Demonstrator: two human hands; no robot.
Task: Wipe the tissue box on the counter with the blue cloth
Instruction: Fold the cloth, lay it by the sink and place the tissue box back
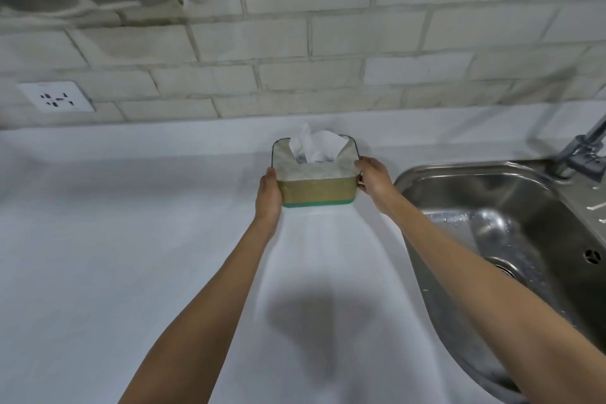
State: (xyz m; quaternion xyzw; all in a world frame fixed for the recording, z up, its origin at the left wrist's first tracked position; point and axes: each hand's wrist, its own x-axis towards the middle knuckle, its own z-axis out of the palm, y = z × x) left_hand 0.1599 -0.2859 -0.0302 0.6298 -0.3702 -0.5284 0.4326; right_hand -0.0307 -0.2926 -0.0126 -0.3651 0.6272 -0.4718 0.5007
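The tissue box [316, 185] stands on the white counter [131, 239] close to the back wall. It has a gold front, a green base strip and a pale top with white tissue sticking up. My left hand [269, 197] grips its left side. On the opposite side, my right hand [372, 179] holds the box's right edge. No blue cloth is in view.
A steel sink [511, 223] lies just right of the box, with a tap [583, 151] at its far right corner. A wall socket [55, 97] sits on the tiled wall at the left. A shadow falls on the counter between my forearms.
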